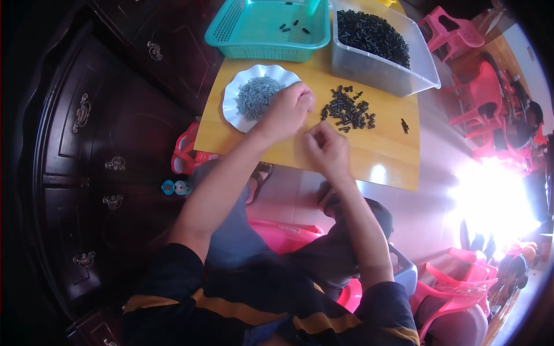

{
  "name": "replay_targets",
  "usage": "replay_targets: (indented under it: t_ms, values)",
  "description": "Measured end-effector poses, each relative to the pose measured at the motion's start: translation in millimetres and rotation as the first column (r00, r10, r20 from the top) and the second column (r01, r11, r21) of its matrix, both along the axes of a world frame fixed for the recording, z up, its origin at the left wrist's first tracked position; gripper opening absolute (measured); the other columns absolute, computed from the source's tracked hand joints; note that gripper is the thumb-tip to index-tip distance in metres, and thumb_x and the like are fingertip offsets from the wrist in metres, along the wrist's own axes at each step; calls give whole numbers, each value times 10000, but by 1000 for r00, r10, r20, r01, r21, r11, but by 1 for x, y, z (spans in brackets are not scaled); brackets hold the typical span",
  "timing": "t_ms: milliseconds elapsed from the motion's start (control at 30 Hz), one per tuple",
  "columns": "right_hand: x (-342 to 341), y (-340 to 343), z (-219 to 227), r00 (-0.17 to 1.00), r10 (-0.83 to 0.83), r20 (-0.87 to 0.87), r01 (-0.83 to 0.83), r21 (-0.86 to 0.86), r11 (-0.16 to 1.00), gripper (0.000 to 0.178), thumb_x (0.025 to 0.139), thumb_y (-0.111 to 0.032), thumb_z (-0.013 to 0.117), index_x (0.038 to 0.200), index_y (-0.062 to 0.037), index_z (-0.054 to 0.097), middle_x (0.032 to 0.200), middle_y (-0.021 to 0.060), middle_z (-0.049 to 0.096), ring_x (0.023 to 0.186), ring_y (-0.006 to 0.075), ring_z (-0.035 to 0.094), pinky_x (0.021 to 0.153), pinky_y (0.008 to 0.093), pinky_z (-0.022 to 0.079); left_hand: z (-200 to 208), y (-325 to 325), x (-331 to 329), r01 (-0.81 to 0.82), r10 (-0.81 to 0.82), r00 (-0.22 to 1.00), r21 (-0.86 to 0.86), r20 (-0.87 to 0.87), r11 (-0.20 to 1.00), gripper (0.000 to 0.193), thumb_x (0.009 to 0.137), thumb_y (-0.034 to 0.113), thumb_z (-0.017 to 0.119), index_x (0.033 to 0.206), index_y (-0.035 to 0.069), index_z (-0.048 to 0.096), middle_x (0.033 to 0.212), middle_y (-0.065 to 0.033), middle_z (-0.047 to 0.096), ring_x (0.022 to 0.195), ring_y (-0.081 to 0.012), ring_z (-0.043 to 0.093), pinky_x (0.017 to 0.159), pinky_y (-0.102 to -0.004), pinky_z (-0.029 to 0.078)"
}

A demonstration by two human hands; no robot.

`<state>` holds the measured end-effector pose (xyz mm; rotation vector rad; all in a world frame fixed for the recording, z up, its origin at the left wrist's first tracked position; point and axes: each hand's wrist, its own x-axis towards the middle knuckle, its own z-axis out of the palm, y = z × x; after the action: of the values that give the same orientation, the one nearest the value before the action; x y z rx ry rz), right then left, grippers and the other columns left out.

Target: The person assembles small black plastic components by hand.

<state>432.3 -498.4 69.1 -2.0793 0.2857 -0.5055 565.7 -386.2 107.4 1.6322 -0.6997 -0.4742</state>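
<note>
Although whether either curled grip, left hand (287,112) or right hand (330,151), holds anything cannot be told, black parts (348,111) on the worktop (386,153) and grey pieces (257,97) in the white dish (230,112) are best picked singly.

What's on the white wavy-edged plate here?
The plate holds a heap of small grey pieces. The left hand and wrist hide part of its right side, so what lies behind them can't be seen, nor the plate's surface beneath the heap.
</note>
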Motion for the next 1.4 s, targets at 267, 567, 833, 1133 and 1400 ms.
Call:
replay_targets:
  t_ms: [267,567,833,1133,1400]
  values:
    - [11,3,-2,996,-63,66,67,-57,996,117,862,-88,705,856,-41,599,711,150,646,614,266,669,596,358,527,11,10,6,-58,20,976,-169,-216,984,143,1012,170,573,1007,30,602,793,-15,602,587,-73,546,518,-254,493]
    - [6,-33,11,984,-104,143,-3,602,798,78,956,-31,674,916,-61,614,796,-7,650,693,47,576,648,198,472,23,19,7,-60,-34,930,-242,-366,968,223,1017,134,549,1135,-18,662,846,-4,603,659,-66,566,618,-250,534]
    - [-12,-59,46,967,-195,166,54,612,789,60,967,-73,681,965,-40,631,850,26,680,722,90,637,662,223,501,27,19,2,47,-177,876,-286,-448,957,263,1019,143,540,1187,-15,666,887,16,604,763,-65,590,700,-254,556]
    - [14,22,2,928,-350,125,31,913,407,219,1038,-167,558,1211,-33,551,1059,40,636,989,92,589,794,243,477,1,-28,-50,-106,62,955,-139,-289,985,202,994,76,513,1087,-4,674,839,-53,679,684,-90,617,611,-263,529]
    - [25,-1,0,884,-405,235,-259,966,-4,166,1030,-180,517,1116,-61,595,1090,47,631,1058,178,603,936,321,493,-8,-59,-62,-138,88,986,-402,-141,905,187,1000,78,554,1111,-1,682,860,3,676,781,-60,615,732,-222,517]
